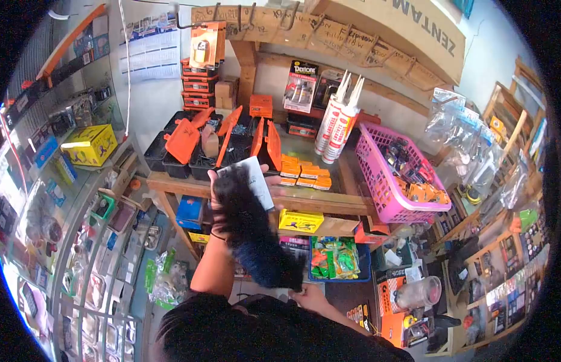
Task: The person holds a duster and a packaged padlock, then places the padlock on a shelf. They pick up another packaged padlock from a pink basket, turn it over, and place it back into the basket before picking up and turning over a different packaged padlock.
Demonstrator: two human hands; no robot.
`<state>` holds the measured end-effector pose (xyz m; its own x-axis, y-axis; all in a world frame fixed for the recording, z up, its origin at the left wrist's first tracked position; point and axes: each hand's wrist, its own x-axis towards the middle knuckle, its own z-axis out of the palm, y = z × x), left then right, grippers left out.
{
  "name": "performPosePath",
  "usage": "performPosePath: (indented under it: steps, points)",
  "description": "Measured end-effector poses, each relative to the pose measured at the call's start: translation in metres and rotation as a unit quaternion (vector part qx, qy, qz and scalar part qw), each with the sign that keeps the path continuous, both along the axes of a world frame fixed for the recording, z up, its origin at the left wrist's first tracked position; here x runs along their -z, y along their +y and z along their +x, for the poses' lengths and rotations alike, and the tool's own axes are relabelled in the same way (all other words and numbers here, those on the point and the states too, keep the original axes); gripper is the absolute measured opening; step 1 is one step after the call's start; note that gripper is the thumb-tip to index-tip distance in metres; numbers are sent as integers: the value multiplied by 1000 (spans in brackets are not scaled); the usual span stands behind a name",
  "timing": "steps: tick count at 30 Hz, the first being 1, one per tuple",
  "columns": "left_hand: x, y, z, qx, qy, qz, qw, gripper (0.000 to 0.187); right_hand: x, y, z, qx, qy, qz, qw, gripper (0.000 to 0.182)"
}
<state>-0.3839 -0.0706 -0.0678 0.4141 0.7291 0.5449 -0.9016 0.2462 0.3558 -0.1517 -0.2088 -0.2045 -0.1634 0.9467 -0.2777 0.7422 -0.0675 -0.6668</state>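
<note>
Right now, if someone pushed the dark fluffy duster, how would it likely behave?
The dark fluffy duster would probably squash softly and feel light for its bulk, since its surface looks thick and furry. It seems unlikely to roll away, with the right hand at its lower end. Any stiff core is hidden.

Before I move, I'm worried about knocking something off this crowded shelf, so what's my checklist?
1. White card unobstructed: not ok, dark fuzzy item covers part.
2. Left hand firmly gripping: cannot tell, largely covered.
3. Right hand gripping the dark fuzzy item: cannot tell, it's near the lower end.
4. Sealant tubes nozzle-up: ok.
5. Orange lids all closed: not ok, several stand raised.
</note>
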Motion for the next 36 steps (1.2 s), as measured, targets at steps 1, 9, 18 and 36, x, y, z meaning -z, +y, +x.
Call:
performPosePath:
  steps: [1, 9, 18, 36]
  points:
    - [-2, -7, 1, -12, -5, -42, 999, 95, -1, 3, 0, 0, -2, 5, 1000, 34]
    - [-2, 4, -5, 52, -22, 36, 998, 100, -18, 9, -3, -24, 0, 4, 1000, 29]
    - [-14, -6, -4, 26, -91, 5, 996, 92, 4, 14, 3, 19, 64, 52, 996, 35]
    - [-24, -8, 32, -298, 118, -136, 937, 94, 34, 19, 13, 68, 117, 69, 988, 32]
